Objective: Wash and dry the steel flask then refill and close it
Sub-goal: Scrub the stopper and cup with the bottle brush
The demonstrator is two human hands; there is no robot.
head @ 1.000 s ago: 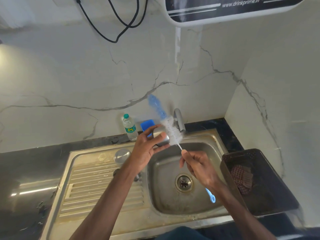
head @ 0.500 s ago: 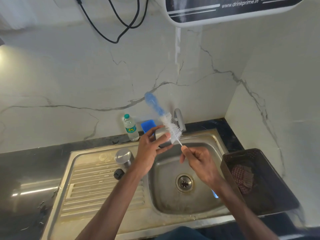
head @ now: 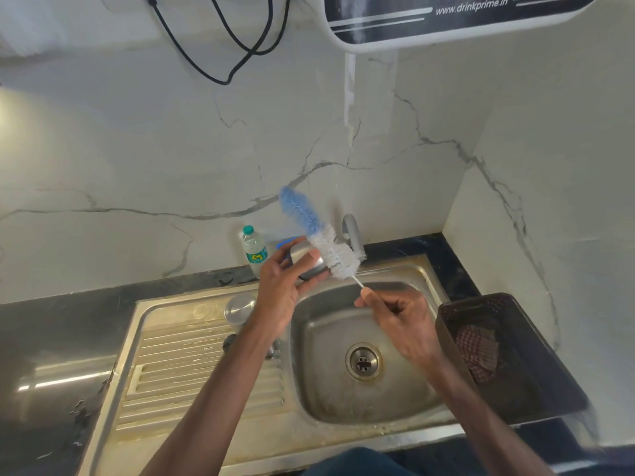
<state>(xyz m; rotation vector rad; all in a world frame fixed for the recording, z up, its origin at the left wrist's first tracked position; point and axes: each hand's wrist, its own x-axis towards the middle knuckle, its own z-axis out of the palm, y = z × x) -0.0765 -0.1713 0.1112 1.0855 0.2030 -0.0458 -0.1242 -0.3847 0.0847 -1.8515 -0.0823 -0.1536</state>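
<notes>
My left hand [head: 281,286] grips a small steel cup-like flask part [head: 307,261] above the sink's back rim. My right hand [head: 398,314] pinches the thin wire stem of a bottle brush [head: 323,240]. The brush's white bristles press against the steel part, and its blue tip points up and left. A steel cylinder with a round top [head: 240,308] stands on the drainboard [head: 192,365]. A small black piece [head: 229,341] lies next to it, partly hidden by my left forearm.
The steel sink [head: 412,403] has a drain [head: 363,361] and a tap [head: 352,235] at the back. A small plastic water bottle [head: 253,250] and a blue object stand by the wall. A dark basket [head: 536,383] holding a checked cloth [head: 477,352] sits at the right.
The brush has shifted slightly up and left against the steel part. My right hand has risen a little, and the blue handle end below its wrist is out of sight.
</notes>
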